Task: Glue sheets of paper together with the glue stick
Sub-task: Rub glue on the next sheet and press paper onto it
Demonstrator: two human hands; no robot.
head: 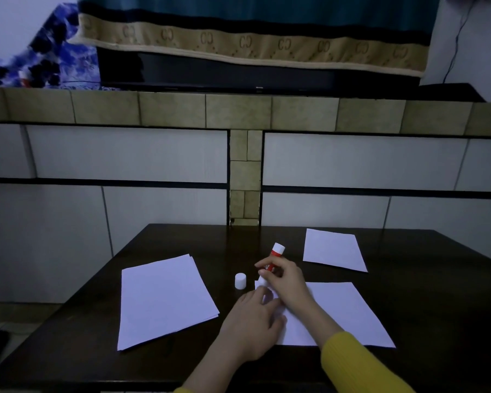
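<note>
Head view: right hand grips glue stick tip-down on sheet; left hand, fingers relaxed, presses sheet's corner to tabletop.

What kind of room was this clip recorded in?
Probably a home living room: a dark wooden table stands against a tiled ledge that carries a television draped with a patterned cloth.

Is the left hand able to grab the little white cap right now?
Probably yes. The cap stands upright on bare table, just beyond the left hand, with nothing between them. But that hand presses down the sheet the right hand is gluing with the glue stick, so it would have to let go.
</note>
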